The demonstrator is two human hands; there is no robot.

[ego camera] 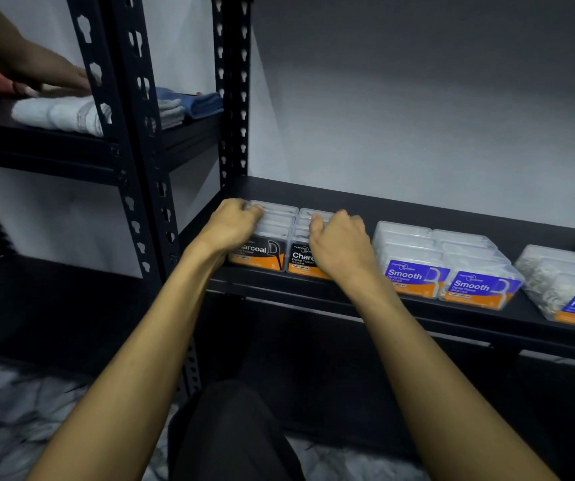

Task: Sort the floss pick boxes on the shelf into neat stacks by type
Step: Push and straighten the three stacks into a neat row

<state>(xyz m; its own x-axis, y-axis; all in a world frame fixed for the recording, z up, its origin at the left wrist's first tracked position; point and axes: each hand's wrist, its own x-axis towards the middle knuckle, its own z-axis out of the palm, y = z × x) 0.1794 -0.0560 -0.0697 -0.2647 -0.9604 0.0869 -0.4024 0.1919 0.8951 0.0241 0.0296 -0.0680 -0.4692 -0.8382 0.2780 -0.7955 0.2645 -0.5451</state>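
Two bare forearms, no sleeves, watch or rings; left hand (pixel 232 222), right hand (pixel 339 243); dark trousers (pixel 230 435) at the knee.

A stockroom or storage area is suggested. Black boltless metal racking (pixel 140 189) with keyhole-slotted uprights is set against a plain white wall (pixel 418 109). On one shelf (pixel 418 210), retail boxes of dental flossers are lined up by type: Charcoal boxes (pixel 272 234), Smooth boxes (pixel 442 262), Round boxes (pixel 567 289). Folded towels (pixel 67 114) are kept on the neighbouring rack.
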